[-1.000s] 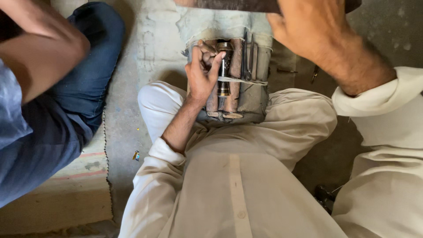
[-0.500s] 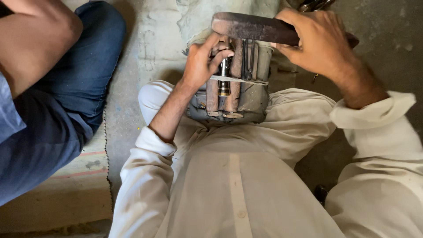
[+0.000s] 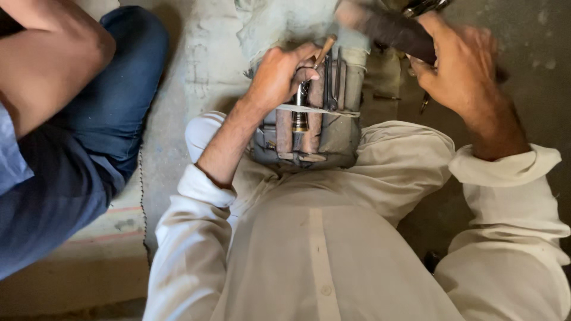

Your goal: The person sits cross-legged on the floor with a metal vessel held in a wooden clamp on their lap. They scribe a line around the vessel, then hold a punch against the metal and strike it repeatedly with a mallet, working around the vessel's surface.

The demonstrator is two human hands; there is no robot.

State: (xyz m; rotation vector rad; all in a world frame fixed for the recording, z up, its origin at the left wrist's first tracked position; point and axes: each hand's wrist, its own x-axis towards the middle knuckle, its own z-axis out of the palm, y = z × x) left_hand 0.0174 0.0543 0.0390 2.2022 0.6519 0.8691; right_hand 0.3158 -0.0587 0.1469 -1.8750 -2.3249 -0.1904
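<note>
My left hand (image 3: pixel 279 74) grips a small metal cylinder part (image 3: pixel 300 116) standing on a grey block (image 3: pixel 342 134) that rests between my knees, with rusty brown bars and a thin rod strapped to it by a pale band. My right hand (image 3: pixel 461 68) holds a dark, heavy hammer-like tool (image 3: pixel 386 27), blurred with motion, above the block's far end. A thin wooden-handled tool (image 3: pixel 326 50) pokes up beside my left fingers.
Another person in blue jeans (image 3: pixel 89 137) sits at the left, a bare arm (image 3: pixel 47 59) reaching in at top left. The floor is rough grey concrete (image 3: pixel 202 59). My pale cream clothing (image 3: pixel 321 238) fills the lower frame. Small metal bits (image 3: pixel 423 104) lie right of the block.
My right hand brought the dark tool down onto the block's far end, and it is now blurred above it. My left hand has stayed on the metal part.
</note>
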